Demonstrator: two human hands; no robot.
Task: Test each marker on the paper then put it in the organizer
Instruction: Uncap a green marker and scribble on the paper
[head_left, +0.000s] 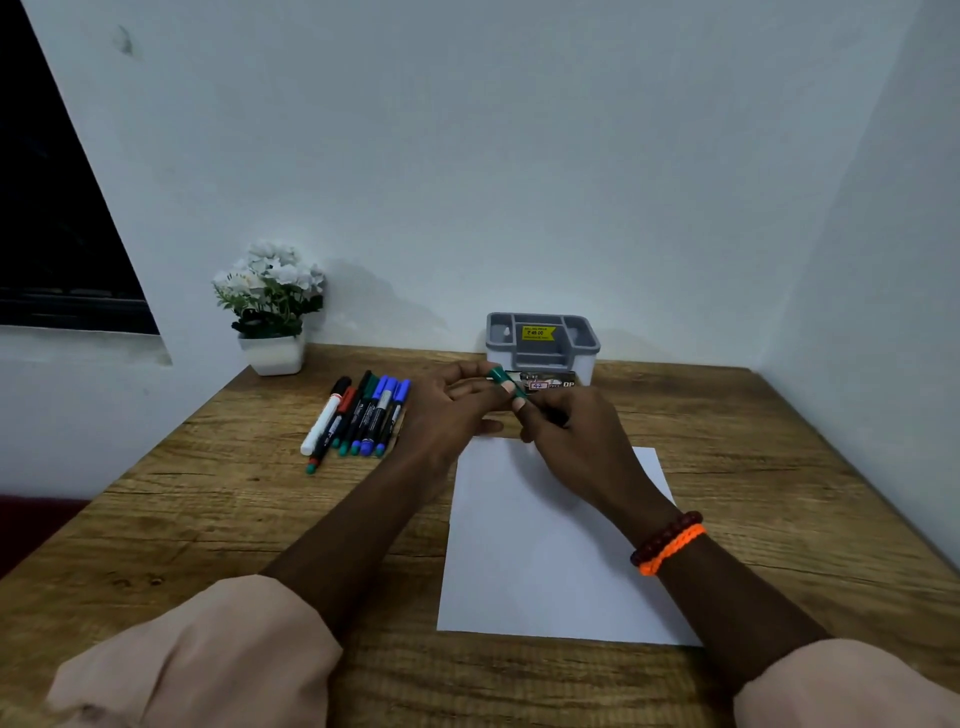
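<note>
Both hands are meeting above the far edge of the paper (550, 540), just in front of the organizer (543, 340). Left hand (457, 402) is pinching the green cap end of a marker (506, 384); right hand (566, 421) is curling round what seems to be the barrel, mostly hidden under the fingers. Judging by this, the cap is being pulled off or pushed back on; cannot tell which.

Paper is lying flat on the table (156, 519), and its visible part is showing no marks. Part of the sheet is sitting under the arms, so a small stroke could be hiding there.

Organizer is standing at the back against the wall, yellow sticker inside. No markers are showing above its rim, though its compartments are not fully open to view.

A row of markers (358, 415) is waiting left of the hands, side by side, with black, red, green and blue caps.

Reading: the task is looking barely begun, probably on the first marker. Testing, stowing and the whole row are left.

A potted plant (272, 306) is sitting at the back left corner.
</note>
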